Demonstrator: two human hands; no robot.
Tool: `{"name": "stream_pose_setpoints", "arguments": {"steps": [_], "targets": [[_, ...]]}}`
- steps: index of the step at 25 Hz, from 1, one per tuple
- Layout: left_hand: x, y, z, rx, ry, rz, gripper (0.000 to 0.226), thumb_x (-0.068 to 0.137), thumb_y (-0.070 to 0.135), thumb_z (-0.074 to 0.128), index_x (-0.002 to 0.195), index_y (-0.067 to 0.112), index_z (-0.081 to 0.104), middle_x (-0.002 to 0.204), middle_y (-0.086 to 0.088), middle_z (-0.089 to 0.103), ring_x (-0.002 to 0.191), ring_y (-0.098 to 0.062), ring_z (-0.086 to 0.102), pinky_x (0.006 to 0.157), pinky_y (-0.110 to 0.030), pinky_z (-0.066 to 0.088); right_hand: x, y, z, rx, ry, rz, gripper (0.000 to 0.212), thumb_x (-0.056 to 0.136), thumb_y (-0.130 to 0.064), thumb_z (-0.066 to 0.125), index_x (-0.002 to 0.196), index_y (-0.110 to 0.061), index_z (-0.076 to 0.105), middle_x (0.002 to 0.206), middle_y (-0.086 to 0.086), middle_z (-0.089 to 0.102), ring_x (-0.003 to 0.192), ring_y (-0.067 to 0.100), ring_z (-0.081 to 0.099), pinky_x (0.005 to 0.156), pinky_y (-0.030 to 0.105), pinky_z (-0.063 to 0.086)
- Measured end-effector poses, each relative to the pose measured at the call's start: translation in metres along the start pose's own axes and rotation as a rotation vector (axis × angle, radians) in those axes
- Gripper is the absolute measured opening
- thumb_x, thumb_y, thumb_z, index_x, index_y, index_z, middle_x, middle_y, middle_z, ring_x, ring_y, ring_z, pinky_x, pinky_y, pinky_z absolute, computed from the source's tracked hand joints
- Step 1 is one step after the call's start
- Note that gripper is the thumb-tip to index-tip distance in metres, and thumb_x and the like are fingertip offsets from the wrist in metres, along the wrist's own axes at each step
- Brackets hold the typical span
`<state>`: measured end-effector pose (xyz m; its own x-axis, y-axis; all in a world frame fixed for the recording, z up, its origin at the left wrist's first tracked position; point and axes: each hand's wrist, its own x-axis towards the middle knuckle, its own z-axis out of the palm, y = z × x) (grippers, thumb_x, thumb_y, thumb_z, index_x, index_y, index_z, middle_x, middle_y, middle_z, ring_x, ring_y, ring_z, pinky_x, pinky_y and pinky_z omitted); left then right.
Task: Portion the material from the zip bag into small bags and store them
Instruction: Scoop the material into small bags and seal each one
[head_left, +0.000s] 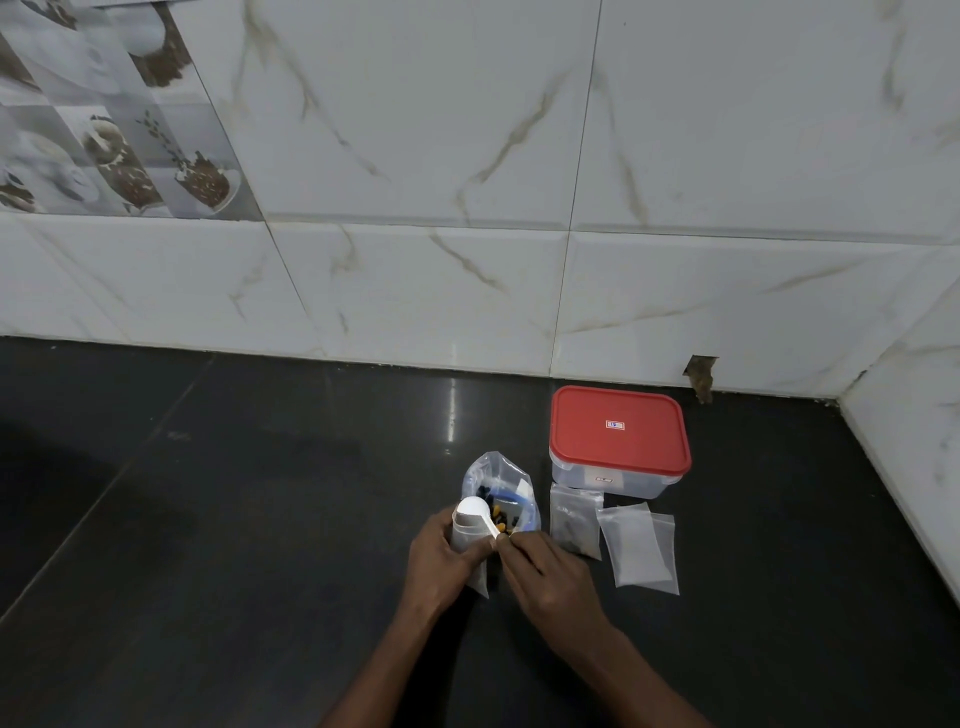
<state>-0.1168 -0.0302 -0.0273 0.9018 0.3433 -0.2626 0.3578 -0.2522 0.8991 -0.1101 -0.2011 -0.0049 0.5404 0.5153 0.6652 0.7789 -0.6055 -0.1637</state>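
Stock on dark worktop (260, 519), logged from my remote seat:

1. Zip bag (501, 480): stands open at centre, just far of both hands. It holds dark and orange pieces, and I cannot tell what kind. I judge the clear film thin, soft, light and slippery, and the bag likely to slump or tip if nudged. Best taken at the rim near the zip, not by the belly.

2. Held small bag (478, 577): upright at the near-left side of the zip bag, mouth upward. The left hand (441, 556) is wrapped round its body. I judge it flimsy, so the mouth would close if squeezed. A loose hold below the opening suits it.

3. Spoon (475, 508): white plastic, stiff and light. The bowl sits over the held small bag's mouth, and the right hand (545, 566) pinches the handle end. Whether the bowl carries anything I cannot tell.

4. Filled small bag (575, 527): lies flat just right of the zip bag, with dark contents showing.

5. Spare small bags (641, 551): overlapping, flat, right of the filled one, apparently empty. They look hard to separate, so I would pick one up by a corner.

6. Storage box (618, 441): clear, rigid, with its red lid on. It sits at the far right, just beyond the flat bags, and I judge nothing stored in it yet
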Motion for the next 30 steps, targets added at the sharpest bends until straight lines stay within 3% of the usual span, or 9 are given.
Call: {"name": "stream_pose_setpoints", "arguments": {"steps": [4,9,12,16,19,21,24,27,30], "targets": [[-0.003,0.006,0.000,0.014,0.004,0.004,0.049,0.068,0.031,0.090,0.110,0.033,0.065,0.103,0.009,0.073,0.092,-0.003,0.070,0.078,-0.021,0.057,0.002,0.003,0.000,0.037,-0.013,0.057,0.014,0.089,-0.012,0.062,0.101,-0.009,0.069,0.092,0.005,0.068,0.080,0.012,0.064,0.067,0.024,0.055],[-0.009,0.012,-0.002,0.022,0.019,0.033,0.047,0.070,0.028,0.089,0.106,0.041,0.062,0.102,0.017,0.070,0.095,0.002,0.066,0.076,-0.013,0.049,0.022,0.010,0.002,0.525,0.103,0.973,0.016,0.081,-0.010,0.074,0.090,-0.023,0.075,0.076,-0.008,0.070,0.068,0.010,0.067,0.062,0.030,0.057],[-0.011,0.005,-0.002,0.009,0.068,0.038,0.052,0.069,0.030,0.089,0.115,0.031,0.065,0.108,0.012,0.070,0.098,-0.001,0.067,0.081,-0.019,0.053,0.031,0.019,0.003,0.684,0.083,1.230,0.009,0.083,-0.006,0.071,0.088,-0.013,0.073,0.073,-0.002,0.072,0.057,0.014,0.069,0.056,0.034,0.060],[-0.018,0.009,-0.002,-0.042,0.095,0.057,0.043,0.071,0.023,0.088,0.108,0.029,0.067,0.102,0.010,0.074,0.091,0.002,0.069,0.080,-0.024,0.056,0.037,0.024,0.025,0.530,-0.133,1.202,0.005,0.083,-0.013,0.072,0.080,-0.009,0.070,0.071,0.004,0.071,0.057,0.017,0.067,0.059,0.039,0.058],[-0.025,0.018,-0.003,-0.076,0.095,0.081,0.041,0.069,0.019,0.090,0.102,0.027,0.066,0.096,0.009,0.074,0.086,0.002,0.069,0.073,-0.017,0.054,0.036,0.026,0.024,0.199,-0.396,0.970,0.022,0.088,-0.027,0.066,0.105,-0.014,0.071,0.102,0.005,0.069,0.085,0.015,0.062,0.067,0.021,0.044],[-0.027,0.023,-0.003,-0.097,0.096,0.092,0.045,0.066,0.017,0.091,0.102,0.024,0.064,0.095,0.008,0.074,0.085,0.004,0.068,0.072,-0.012,0.052,0.036,0.023,0.011,0.086,-0.327,0.828,0.028,0.091,-0.031,0.062,0.115,-0.017,0.068,0.115,0.002,0.059,0.096,0.015,0.060,0.076,0.025,0.046],[-0.029,0.029,0.000,-0.079,0.075,0.132,0.055,0.063,0.018,0.092,0.107,0.028,0.061,0.100,0.010,0.072,0.088,0.006,0.066,0.074,-0.012,0.051,0.038,0.010,-0.009,0.425,-0.142,0.800,0.019,0.089,-0.034,0.066,0.102,-0.021,0.073,0.098,-0.007,0.065,0.080,0.002,0.059,0.071,0.019,0.044],[-0.029,0.038,0.005,-0.040,0.005,0.187,0.061,0.065,0.026,0.089,0.116,0.038,0.057,0.109,0.013,0.069,0.098,0.002,0.066,0.082,-0.021,0.055,0.039,0.004,-0.016,0.829,-0.187,1.001,0.016,0.079,-0.029,0.077,0.092,-0.021,0.074,0.084,-0.003,0.073,0.078,0.008,0.067,0.069,0.021,0.054],[-0.029,0.046,0.013,-0.066,-0.095,0.167,0.067,0.067,0.031,0.086,0.126,0.033,0.056,0.115,0.011,0.069,0.104,-0.005,0.067,0.088,-0.029,0.057,0.036,0.014,-0.022,0.959,-0.066,1.140,0.005,0.082,-0.008,0.072,0.082,-0.012,0.075,0.080,0.003,0.075,0.079,0.019,0.070,0.072,0.031,0.057]]}}
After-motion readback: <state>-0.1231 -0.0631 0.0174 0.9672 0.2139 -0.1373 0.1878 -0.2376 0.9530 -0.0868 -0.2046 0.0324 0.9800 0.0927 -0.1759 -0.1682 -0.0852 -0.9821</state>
